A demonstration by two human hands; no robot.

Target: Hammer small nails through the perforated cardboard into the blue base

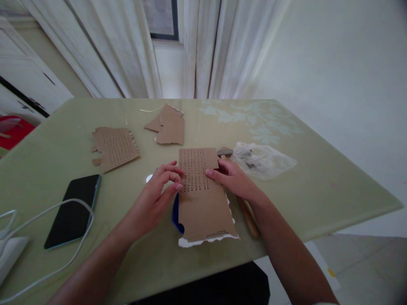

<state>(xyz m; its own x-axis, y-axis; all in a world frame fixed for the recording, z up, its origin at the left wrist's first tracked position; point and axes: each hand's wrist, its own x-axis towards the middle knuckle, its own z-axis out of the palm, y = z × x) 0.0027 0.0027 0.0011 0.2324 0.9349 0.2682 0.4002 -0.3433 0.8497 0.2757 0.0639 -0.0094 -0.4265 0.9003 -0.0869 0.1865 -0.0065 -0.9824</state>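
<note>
Head view shows the left hand (159, 190) pinching the near left edge of the punched cardboard sheet (203, 199) with curled fingertips, while the right hand (233, 180) presses its right edge flat, fingers loosely spread. The sheet lies at the table (318, 186) front, over something blue and torn white paper. Loosened pressure could let it skid. A hammer (246, 212) lies under the right wrist; plastic bag (262, 159), phone (74, 209), cable (76, 250) and other cardboard pieces (115, 147) crowd around.

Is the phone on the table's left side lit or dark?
Dark: the phone lies flat with a black screen, no glow visible, a white cable draped across it.
</note>
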